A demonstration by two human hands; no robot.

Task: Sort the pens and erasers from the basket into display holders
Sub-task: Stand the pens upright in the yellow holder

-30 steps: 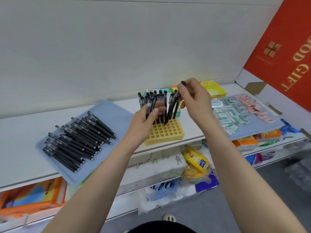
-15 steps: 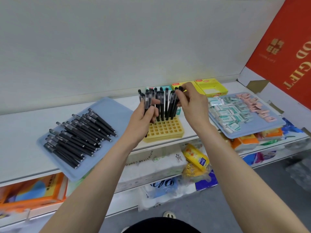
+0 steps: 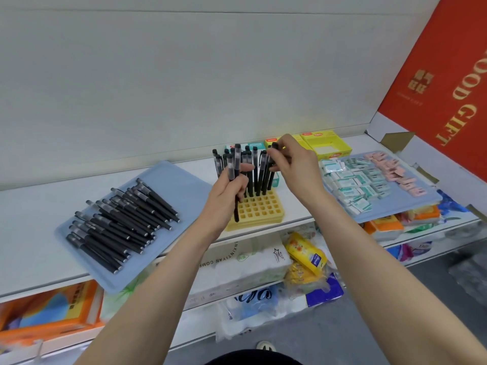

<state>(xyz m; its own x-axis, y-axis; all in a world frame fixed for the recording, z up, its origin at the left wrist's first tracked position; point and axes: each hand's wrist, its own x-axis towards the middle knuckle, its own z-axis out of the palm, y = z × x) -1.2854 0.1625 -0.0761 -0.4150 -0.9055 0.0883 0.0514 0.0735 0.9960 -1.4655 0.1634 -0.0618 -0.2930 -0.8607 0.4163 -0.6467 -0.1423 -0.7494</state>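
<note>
A yellow pen holder [image 3: 259, 210] with a grid of holes stands on the white shelf, its back rows filled with upright black pens [image 3: 255, 164]. My left hand [image 3: 228, 191] grips a few black pens upright in front of the holder's left side. My right hand [image 3: 292, 164] pinches the cap end of a black pen standing in the holder's right back part. Several loose black pens [image 3: 123, 222] lie on a blue tray [image 3: 171, 180] at the left. Wrapped erasers [image 3: 353, 183] and pink erasers [image 3: 392, 169] lie on another blue tray [image 3: 427, 204] at the right.
Yellow display boxes [image 3: 326, 144] stand behind the holder by the wall. A red gift box [image 3: 448, 83] leans at the right. Tissue packs, bags and an orange box [image 3: 44, 317] fill the lower shelf. The white shelf [image 3: 31, 233] runs left to right.
My right hand has lowered its pen down into the holder's back right part. My left hand has shifted slightly, still holding its pens.
</note>
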